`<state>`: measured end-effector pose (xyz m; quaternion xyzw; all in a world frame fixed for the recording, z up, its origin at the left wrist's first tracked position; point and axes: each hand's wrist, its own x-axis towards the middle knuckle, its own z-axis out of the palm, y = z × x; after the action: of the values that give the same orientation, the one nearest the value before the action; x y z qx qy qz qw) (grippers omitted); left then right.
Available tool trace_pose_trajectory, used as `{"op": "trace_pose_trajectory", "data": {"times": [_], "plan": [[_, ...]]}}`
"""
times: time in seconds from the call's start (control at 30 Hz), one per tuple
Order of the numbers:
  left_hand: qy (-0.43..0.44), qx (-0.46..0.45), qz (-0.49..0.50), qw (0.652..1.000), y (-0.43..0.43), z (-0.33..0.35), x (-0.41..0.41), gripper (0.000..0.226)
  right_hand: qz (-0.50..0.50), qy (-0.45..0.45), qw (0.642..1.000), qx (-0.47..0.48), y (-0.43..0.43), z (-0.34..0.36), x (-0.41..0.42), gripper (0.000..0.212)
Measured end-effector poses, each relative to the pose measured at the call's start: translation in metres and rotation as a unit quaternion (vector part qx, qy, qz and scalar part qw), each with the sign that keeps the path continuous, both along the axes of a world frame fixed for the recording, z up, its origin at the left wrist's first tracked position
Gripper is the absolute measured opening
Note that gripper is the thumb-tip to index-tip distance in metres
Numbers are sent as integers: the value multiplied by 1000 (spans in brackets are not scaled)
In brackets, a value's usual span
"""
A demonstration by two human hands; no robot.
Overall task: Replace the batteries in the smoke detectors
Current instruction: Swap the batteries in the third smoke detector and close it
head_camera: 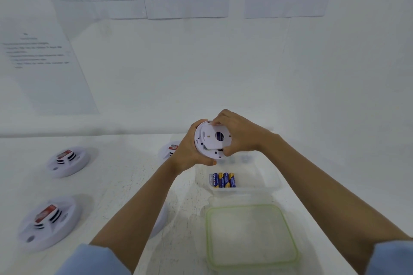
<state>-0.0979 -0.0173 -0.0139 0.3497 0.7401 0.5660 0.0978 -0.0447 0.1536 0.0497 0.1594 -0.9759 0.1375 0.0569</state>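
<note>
Two-handed hold on the smoke detector (pixel 212 154) above the battery tray (pixel 245 191): left hand (pixel 190 152) cups its body, right hand (pixel 240 135) clasps the back plate (pixel 211 140) with curled fingers; I judge a twist comes next.

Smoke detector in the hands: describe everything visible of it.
The smoke detector is a round white plastic disc, held above the table and tilted, its back facing the camera. A dark round spot sits near the centre, dark slots near the lower edge. The left hand grips its left rim; the right hand curls over its top and right side.
</note>
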Motion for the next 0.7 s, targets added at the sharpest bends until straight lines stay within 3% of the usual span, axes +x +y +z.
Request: {"op": "trace_pose_trajectory", "data": {"times": [0.57,0.7], "plan": [[-4,40,52,998,-42,-17,54,114,-82,-84,980,-159,-6,-24,89,64],[-8,55,76,996,-47,-16,73,106,-67,-142,974,-163,-5,-34,120,69]]}}
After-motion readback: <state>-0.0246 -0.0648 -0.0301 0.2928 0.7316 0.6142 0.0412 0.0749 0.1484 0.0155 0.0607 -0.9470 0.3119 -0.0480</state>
